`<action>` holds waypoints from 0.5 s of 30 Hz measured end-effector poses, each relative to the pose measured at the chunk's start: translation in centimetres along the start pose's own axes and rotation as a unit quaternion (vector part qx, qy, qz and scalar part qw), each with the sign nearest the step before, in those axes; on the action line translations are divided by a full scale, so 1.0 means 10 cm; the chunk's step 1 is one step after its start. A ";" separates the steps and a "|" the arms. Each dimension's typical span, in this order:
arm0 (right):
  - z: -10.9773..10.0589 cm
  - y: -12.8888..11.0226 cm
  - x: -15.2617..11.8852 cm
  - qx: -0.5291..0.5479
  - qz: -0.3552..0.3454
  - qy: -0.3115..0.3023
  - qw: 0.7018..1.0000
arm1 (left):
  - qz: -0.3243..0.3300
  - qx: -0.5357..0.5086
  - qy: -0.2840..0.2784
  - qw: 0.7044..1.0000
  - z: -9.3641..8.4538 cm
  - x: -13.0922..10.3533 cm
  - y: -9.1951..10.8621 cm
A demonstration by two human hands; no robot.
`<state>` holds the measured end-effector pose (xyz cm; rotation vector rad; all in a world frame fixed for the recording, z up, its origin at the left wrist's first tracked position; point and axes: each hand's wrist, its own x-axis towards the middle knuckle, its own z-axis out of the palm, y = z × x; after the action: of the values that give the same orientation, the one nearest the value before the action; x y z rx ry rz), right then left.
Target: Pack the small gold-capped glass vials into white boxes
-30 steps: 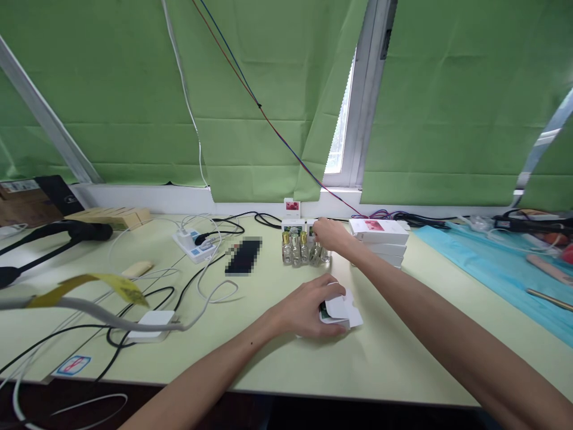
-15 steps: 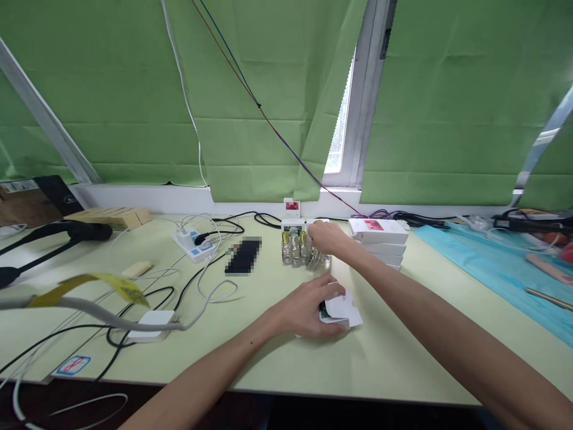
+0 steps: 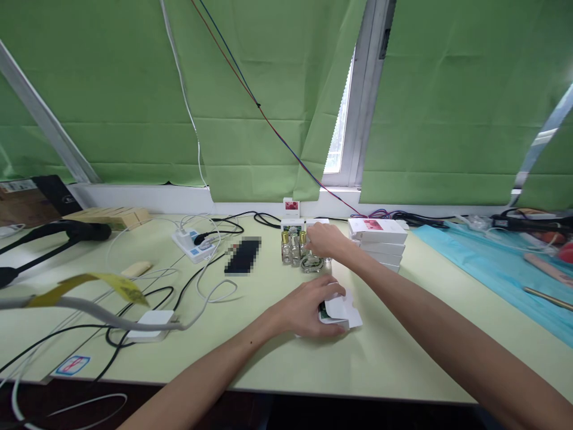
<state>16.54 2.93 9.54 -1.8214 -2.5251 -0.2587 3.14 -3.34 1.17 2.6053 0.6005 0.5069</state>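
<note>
My left hand is wrapped round a small white cardboard box lying on the table, its flap folded out towards the right. Something dark green shows inside the box opening. Farther back, my right hand is closed, with its fingertips beside a row of small clear glass bottles with gold caps. What those fingers hold is hidden. Just below them lies a round, clear glass-like piece. White boxes stand behind the bottles, partly covered by them and by my right hand.
A stack of white boxes stands right of the bottles, near my right forearm. To the left are a pixelated dark phone-like item, a power strip, a white adapter and tangled cables. Blue sheeting covers the right side.
My right hand has shifted slightly down, and the round glass-like piece below it shows more plainly. My left hand and the white box have stayed put.
</note>
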 end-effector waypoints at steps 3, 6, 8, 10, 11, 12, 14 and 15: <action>0.00 0.02 -0.04 0.004 0.009 -0.004 1.000 | -0.003 0.004 0.002 1.000 -0.01 0.00 0.01; 0.02 0.06 -0.09 0.010 0.018 -0.010 1.000 | -0.009 0.005 -0.004 1.000 -0.02 0.00 0.03; 0.02 0.09 -0.12 0.014 0.022 -0.014 1.000 | -0.010 0.005 -0.006 1.000 -0.03 0.00 0.04; 0.02 0.11 -0.16 0.018 0.024 -0.019 0.999 | -0.009 0.006 -0.006 1.000 -0.04 -0.01 0.04; 0.02 0.12 -0.17 0.019 0.026 -0.021 0.999 | -0.009 0.007 -0.006 1.000 -0.04 -0.01 0.03; 0.01 0.13 -0.19 0.020 0.027 -0.024 0.999 | -0.010 0.009 -0.006 1.000 -0.04 -0.01 0.03; 0.00 0.15 -0.23 0.022 0.032 -0.029 0.999 | -0.009 0.010 -0.005 1.000 -0.04 -0.01 0.02; 0.00 0.16 -0.25 0.022 0.035 -0.032 0.999 | -0.009 0.009 -0.004 1.000 -0.04 -0.01 0.02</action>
<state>18.82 1.06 9.45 -1.9282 -2.4798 -0.1438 2.94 -3.42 1.59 2.6162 0.6273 0.4868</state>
